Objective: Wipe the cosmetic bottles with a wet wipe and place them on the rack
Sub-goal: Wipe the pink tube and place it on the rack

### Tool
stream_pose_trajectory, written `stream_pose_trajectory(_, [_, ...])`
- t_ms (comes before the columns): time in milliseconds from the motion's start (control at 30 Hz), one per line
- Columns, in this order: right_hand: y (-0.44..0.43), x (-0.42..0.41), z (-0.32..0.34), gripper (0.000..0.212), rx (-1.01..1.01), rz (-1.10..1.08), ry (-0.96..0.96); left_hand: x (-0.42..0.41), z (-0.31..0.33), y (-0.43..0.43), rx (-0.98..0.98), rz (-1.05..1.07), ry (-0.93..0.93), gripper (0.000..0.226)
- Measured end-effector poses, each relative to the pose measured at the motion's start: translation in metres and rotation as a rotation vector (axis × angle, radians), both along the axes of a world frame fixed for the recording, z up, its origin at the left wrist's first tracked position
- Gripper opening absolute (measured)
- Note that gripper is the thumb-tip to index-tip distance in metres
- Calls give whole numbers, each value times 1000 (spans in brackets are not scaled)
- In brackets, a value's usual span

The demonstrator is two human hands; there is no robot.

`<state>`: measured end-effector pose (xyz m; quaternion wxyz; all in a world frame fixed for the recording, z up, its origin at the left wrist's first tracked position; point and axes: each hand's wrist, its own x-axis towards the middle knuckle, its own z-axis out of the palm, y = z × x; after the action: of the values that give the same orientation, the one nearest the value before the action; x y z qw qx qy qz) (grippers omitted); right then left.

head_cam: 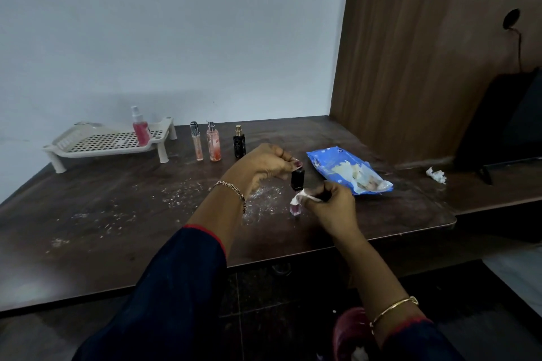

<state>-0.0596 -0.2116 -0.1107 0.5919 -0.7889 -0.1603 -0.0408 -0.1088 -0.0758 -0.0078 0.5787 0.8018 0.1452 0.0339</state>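
**A:** How many bottles were there?

**B:** 5. 1 spray bottle [140,129] stood upright on the rack [88,143], near its right end. 3 stood in a row on the bench [117,243], just right of the rack: a slim bottle [197,142], a pink bottle [214,142] and a black bottle [239,143]. The 5th, a small bottle [297,179] with a black cap, was in the hands, in front of that row.

**A:** How was it held?

**B:** The left hand [264,164] pinched the cap from above, its fingers [289,160] closed on it. The right hand [331,205] had its fingers [319,192] curled round 1 wipe [299,198], pressed to the bottle below the cap. I could not tell whether the base touched the bench.

**A:** What else was around?

**B:** 1 blue pack [331,164] lay open just beyond the right hand. 1 crumpled wipe [437,175] lay well apart on the far right. White crumbs [181,190] were scattered on the bench left of the hands. There were 2 bracelets, 1 on each wrist. A pale wall [205,38] stood behind and a wood panel [425,53] to the right.

**A:** What was in the way?

**B:** The wipe and right fingers hid part of the small bottle's pink body. The spray bottle covered part of the rack's grid.
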Motion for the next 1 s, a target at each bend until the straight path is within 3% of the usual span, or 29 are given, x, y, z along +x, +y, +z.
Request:
stream_pose_trajectory(167, [8,-15,1,19,303,-9,183,1,-2,2,-2,6,-1,16])
stream_pose_trajectory(367, [11,-19,11,20,424,-7,271,-1,-1,-1,-4,10,-9,5])
stream_pose_trajectory(500, [9,-17,12,18,570,82,469,3,-2,1,-10,4,-12,9])
stream_pose_trajectory(633, [11,-19,12,16,657,87,542,1,-1,-1,-20,24,0,16])
stream_pose_trajectory(867, [3,-23,6,17,377,-52,341,2,-4,-1,-28,60,-10,23])
stream_pose_trajectory(1000, [10,-22,12,13,240,-185,-140,4,-7,1,-57,63,-21,5])
